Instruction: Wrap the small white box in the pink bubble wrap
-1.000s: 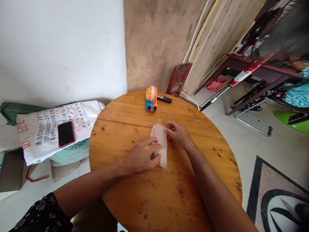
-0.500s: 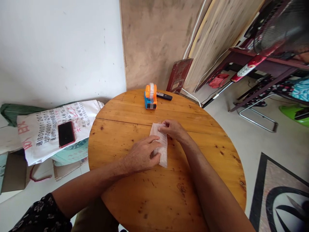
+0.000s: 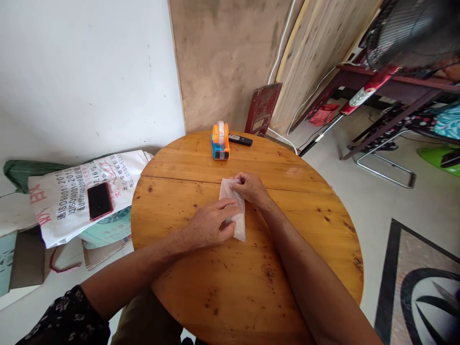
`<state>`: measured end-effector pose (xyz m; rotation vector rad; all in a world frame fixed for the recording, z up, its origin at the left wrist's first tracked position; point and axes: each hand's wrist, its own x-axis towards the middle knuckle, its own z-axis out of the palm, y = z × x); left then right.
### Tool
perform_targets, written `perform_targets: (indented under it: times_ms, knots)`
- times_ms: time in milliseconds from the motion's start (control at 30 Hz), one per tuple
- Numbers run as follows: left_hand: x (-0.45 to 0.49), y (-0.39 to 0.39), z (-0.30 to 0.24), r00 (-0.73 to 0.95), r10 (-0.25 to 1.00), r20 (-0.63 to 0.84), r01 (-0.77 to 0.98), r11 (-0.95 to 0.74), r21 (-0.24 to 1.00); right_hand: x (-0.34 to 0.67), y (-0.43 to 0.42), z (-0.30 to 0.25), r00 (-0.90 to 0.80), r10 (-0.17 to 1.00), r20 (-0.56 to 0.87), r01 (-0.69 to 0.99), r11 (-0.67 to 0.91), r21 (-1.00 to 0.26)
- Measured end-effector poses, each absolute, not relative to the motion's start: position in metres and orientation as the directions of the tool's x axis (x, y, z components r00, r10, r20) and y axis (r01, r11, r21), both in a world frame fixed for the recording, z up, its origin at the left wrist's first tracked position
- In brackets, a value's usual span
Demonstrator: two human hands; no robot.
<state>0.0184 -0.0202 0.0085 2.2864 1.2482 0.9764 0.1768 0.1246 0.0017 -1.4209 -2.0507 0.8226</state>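
A narrow, flat packet of translucent bubble wrap lies lengthwise on the round wooden table. My right hand pinches its far end near the right corner, fingers closed together. Across the packet's middle rests my left hand, its fingers and thumb apart, touching the wrap from the left side. Whatever the wrap may contain cannot be made out. Beyond both hands, an orange and blue tape dispenser holding a roll of clear tape stands near the table's far edge.
A slim black device lies beside the dispenser. Left of the table, a phone rests on a printed white sack. A dark red chair stands behind the table. To the right are a fan and a desk.
The view has shifted slightly. The right hand's fingers have drawn closer together at the far end of the wrap. The left hand stays over its middle.
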Motion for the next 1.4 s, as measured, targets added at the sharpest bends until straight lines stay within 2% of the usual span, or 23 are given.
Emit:
perform_targets:
  times_ms: [267, 433, 600, 867, 1133, 1300, 1400]
  knots:
    - [0.021, -0.020, 0.007, 0.334, 0.874, 0.353, 0.591, -0.486, 0.644, 0.176, 0.124, 0.003, -0.325, 0.945, 0.031, 0.547, 0.215, -0.809]
    - [0.021, -0.019, 0.007, 0.312, 0.898, 0.309, 0.575, -0.438, 0.691, 0.172, 0.116, 0.018, -0.326, 0.945, -0.017, 0.276, 0.078, -0.958]
    - [0.018, -0.016, 0.011, 0.313, 0.915, 0.254, 0.612, -0.398, 0.683, 0.169, 0.105, 0.040, -0.366, 0.931, 0.008, 0.146, 0.066, -0.987]
    - [0.018, -0.016, 0.014, 0.273, 0.931, 0.242, 0.620, -0.363, 0.695, 0.175, 0.073, 0.062, -0.406, 0.909, 0.091, 0.164, 0.170, -0.972]
    - [0.020, -0.021, 0.014, 0.103, 0.953, 0.286, 0.722, -0.270, 0.637, 0.184, 0.028, 0.062, -0.393, 0.904, 0.170, 0.145, 0.244, -0.959]
    - [0.017, -0.018, 0.013, 0.027, 0.976, 0.217, 0.651, -0.183, 0.737, 0.189, 0.020, 0.057, -0.379, 0.902, 0.206, 0.101, 0.262, -0.960]
    - [0.014, -0.015, 0.012, 0.074, 0.968, 0.240, 0.556, -0.240, 0.796, 0.191, 0.017, 0.056, -0.403, 0.888, 0.221, 0.120, 0.291, -0.949]
